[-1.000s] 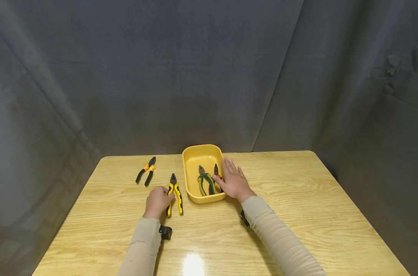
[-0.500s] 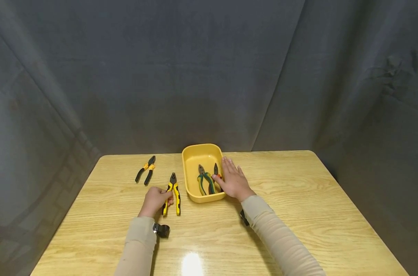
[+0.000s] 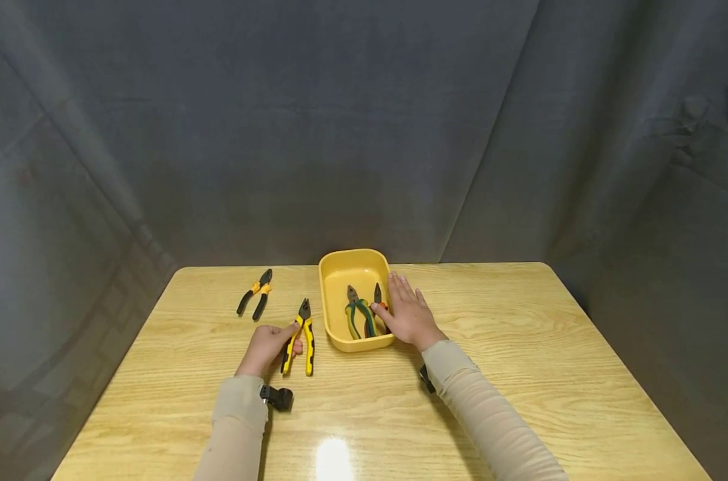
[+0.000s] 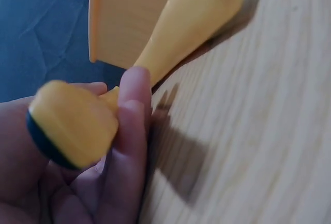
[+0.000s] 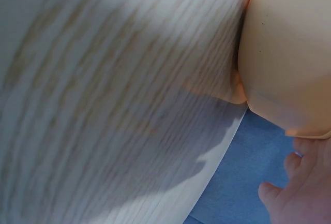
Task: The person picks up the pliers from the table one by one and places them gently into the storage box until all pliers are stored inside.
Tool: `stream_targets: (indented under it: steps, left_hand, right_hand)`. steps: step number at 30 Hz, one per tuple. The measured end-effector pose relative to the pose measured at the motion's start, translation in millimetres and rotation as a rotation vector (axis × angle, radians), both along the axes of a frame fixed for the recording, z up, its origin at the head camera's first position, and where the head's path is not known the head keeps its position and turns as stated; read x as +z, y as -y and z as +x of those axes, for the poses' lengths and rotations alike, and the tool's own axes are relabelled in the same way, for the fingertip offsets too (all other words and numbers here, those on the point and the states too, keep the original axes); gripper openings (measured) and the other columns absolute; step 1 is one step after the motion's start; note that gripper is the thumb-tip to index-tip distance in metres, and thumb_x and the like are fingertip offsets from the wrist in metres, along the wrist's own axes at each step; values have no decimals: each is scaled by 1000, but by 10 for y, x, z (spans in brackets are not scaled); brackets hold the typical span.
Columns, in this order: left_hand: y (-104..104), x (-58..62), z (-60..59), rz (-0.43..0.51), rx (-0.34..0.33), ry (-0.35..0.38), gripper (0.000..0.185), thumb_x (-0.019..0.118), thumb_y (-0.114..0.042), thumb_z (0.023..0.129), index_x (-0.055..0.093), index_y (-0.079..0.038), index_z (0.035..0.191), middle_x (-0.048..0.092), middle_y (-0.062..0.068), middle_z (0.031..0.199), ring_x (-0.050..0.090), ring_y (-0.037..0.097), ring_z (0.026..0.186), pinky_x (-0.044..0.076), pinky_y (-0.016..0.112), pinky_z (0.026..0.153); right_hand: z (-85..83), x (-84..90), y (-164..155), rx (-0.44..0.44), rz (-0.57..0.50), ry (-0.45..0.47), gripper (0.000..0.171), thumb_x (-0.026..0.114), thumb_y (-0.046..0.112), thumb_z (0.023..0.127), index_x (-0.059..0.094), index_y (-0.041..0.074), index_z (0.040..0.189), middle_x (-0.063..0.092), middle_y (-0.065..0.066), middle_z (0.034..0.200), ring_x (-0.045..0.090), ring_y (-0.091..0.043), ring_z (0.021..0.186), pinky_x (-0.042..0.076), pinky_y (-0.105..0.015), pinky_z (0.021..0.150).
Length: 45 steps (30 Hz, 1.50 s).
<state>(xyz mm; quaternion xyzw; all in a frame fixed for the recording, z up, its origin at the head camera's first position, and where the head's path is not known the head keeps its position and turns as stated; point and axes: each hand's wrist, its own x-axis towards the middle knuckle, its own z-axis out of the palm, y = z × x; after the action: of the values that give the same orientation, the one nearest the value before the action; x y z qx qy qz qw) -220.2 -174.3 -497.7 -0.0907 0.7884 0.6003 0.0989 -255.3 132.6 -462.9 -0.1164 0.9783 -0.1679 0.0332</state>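
My left hand (image 3: 268, 346) grips one handle of the yellow-and-black pliers (image 3: 304, 334) lying on the wooden table (image 3: 520, 347) just left of the yellow tray (image 3: 340, 267). In the left wrist view the fingers (image 4: 126, 146) curl round a yellow handle (image 4: 72, 128) while the other handle (image 4: 191, 22) sticks out over the table. My right hand (image 3: 405, 312) rests flat on the tray's right rim, its thumb touching the orange-handled pliers (image 3: 378, 298) inside. Green-handled pliers (image 3: 359, 316) also lie in the tray.
A pair of black-and-orange pliers (image 3: 256, 298) lies farther left on the table. Dark grey cloth (image 3: 364, 133) hangs behind and beside the table. The right wrist view shows the tray's outer wall (image 5: 289, 53) and the table edge.
The left hand has drawn back slightly toward me and closed on the yellow pliers' handle, tilting them a little. The right hand has stayed on the tray.
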Motion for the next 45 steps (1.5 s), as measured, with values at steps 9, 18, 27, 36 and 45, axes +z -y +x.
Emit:
stream_targets:
  steps: [9, 18, 27, 36, 45]
  left_hand:
    - [31, 16, 44, 46, -14, 25, 43, 66, -28, 100, 77, 8, 78, 72, 8, 67, 66, 14, 59, 50, 22, 59]
    - [55, 35, 50, 112, -27, 32, 42, 66, -26, 101, 76, 9, 82, 71, 5, 66, 64, 12, 60, 50, 20, 62]
    - [69, 9, 50, 129, -41, 28, 42, 64, -26, 102, 76, 9, 82, 71, 5, 68, 64, 13, 63, 52, 20, 69]
    - [67, -8, 41, 160, -24, 41, 42, 63, -27, 102, 76, 9, 85, 70, 5, 68, 66, 13, 62, 55, 23, 68]
    - [46, -30, 29, 136, 1, 49, 43, 63, -28, 103, 76, 9, 85, 70, 4, 66, 66, 12, 62, 54, 23, 63]
  right_hand:
    - [24, -13, 0, 3, 2, 6, 86, 26, 65, 104, 2, 7, 163, 2, -8, 170, 1, -25, 156, 8, -53, 124]
    - [14, -12, 15, 7, -13, -2, 83, 30, 60, 106, 3, 6, 163, 3, -9, 170, 3, -27, 157, 7, -53, 124]
    - [12, -6, 27, 2, -8, 1, 86, 26, 65, 104, 2, 7, 163, 3, -9, 170, 3, -26, 157, 6, -52, 124]
    - [0, -12, 28, -1, -8, -1, 86, 26, 65, 104, 3, 6, 163, 4, -9, 170, 5, -27, 156, 8, -52, 124]
    - [-7, -18, 11, 6, -7, -4, 85, 27, 63, 105, 3, 6, 163, 4, -10, 170, 6, -29, 156, 8, -53, 124]
